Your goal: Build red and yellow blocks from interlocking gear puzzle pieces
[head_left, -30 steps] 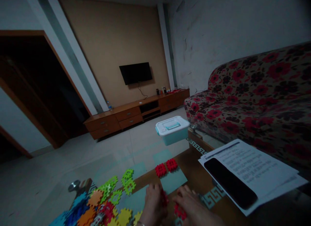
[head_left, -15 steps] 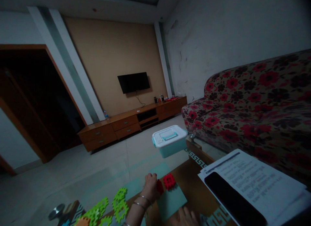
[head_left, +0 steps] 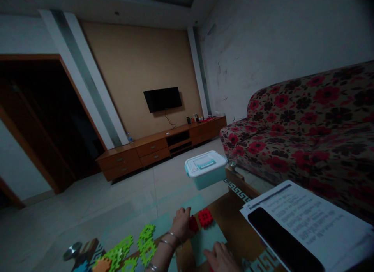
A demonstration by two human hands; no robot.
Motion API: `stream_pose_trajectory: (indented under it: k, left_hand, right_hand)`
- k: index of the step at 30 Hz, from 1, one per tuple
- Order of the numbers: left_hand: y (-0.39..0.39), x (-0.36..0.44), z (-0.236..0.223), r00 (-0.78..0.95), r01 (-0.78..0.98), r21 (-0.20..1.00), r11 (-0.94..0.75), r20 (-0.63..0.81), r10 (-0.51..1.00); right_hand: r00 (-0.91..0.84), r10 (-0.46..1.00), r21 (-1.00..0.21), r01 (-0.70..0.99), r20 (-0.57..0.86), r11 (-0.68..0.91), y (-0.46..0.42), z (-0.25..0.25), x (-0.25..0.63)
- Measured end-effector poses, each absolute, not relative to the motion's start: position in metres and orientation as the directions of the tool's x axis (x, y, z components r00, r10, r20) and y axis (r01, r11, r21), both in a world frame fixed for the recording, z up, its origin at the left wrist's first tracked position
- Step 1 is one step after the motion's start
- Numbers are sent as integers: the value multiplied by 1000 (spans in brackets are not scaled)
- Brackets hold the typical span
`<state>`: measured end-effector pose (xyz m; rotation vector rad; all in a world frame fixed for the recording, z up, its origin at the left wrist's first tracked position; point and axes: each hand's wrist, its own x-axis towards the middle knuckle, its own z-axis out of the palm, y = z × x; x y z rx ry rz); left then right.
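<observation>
My left hand (head_left: 181,224), with metal bangles on the wrist, is curled against a red interlocking plastic block (head_left: 193,224). A second red block (head_left: 205,218) sits just beyond it on a teal square board (head_left: 209,241). My right hand (head_left: 220,258) lies over the board's near part, and a sliver of red shows beneath it at the lower edge. Lime-green interlocking pieces (head_left: 147,244) lie to the left of my left forearm, with an orange piece (head_left: 101,265) cut off by the frame's bottom edge.
The pieces rest on a glass-topped wooden coffee table (head_left: 239,200). Printed papers (head_left: 306,219) lie at its right, under a black phone (head_left: 280,241). A lidded plastic box (head_left: 205,170) stands on the floor beyond, with a floral sofa (head_left: 292,135) to the right.
My left hand has moved forward from the lower edge to the red blocks. The view has tilted upward, so the coloured pieces sit lower in the frame and fewer show.
</observation>
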<state>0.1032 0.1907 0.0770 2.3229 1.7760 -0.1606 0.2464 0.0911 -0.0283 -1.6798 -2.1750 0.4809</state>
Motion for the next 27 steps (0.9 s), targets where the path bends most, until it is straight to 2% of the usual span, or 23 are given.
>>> stream_pose_trajectory:
  k: [2,5,8,12,19,27]
  left_hand:
    - [186,97,82,268,962,108,-252,-188,945]
    - [175,83,90,271,959,118,-256,-133,953]
    - [160,62,96,273,957,125,-261,-99,957]
    - [144,27,91,282,954,133,-270,-90,955]
    - [136,-49,65,260,963,97,-251,-98,961]
    - [104,-106,115,104,994,-29,-108,-121,987]
  right_hand:
    - [-323,944,-501,808,60,309,95,1,261]
    - [-414,896,-558,711,161,429,116,42,279]
    - [-517,841,-489,698,160,522,149,63,288]
    - [-647,758,-396,677,81,620,188,66,285]
    - [-698,713,-388,643,56,660,212,52,277]
    - [-728,679,-424,587,97,690,204,52,277]
